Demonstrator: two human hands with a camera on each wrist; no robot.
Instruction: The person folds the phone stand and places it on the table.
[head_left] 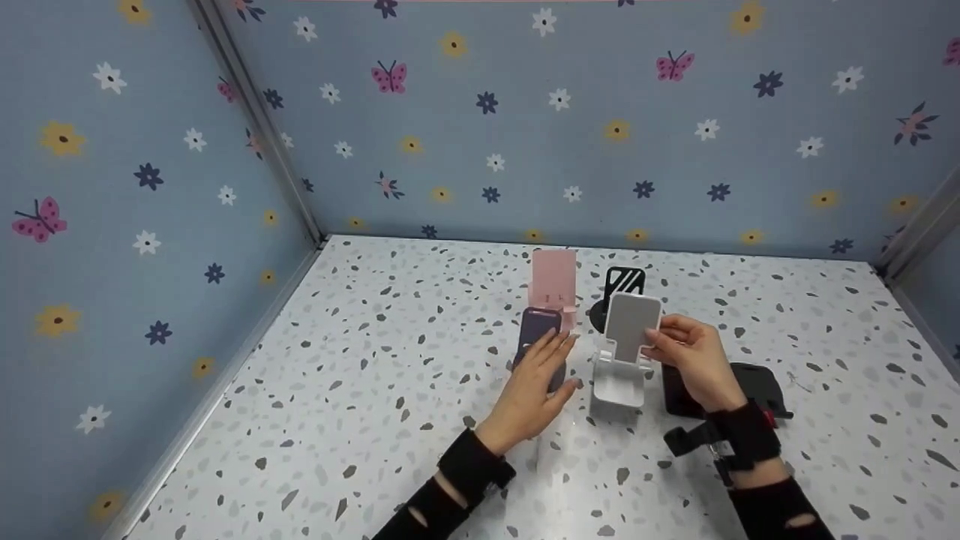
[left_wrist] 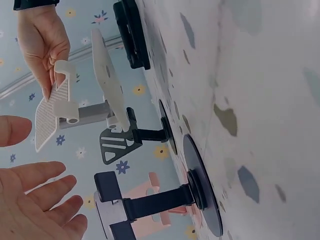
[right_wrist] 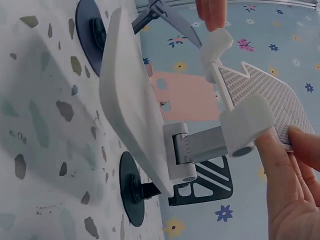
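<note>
Several phone stands gather on a speckled tabletop (head_left: 337, 375) within reach of our two hands. At left, a dark purple stand (head_left: 538, 322) sits partly hidden by our left hand (head_left: 532, 390), whose fingers lie loosely apart and, in the left wrist view, grip nothing. Just behind rises a pink stand (head_left: 553, 277); farther right, a black stand (left_wrist: 151, 135) with a slotted plate stands on a round foot. In front of that one is the white stand (head_left: 628, 322), tilted, its base plate (right_wrist: 127, 100) apparently clear of the tabletop. Our right hand (head_left: 697, 360) has thumb and fingers clamped on the right edge of the white stand's textured upper plate (right_wrist: 250, 92). We judge this stand light and stiff, its smooth shell slightly slippery, the ribbed face kinder to fingertips. Its hinged arm (right_wrist: 202, 146) may swing under a one-sided pull, so we would also steady the base and spare the hooks (right_wrist: 245, 122). At far right, a dark item (head_left: 757, 386) lies partly hidden by our right hand.
</note>
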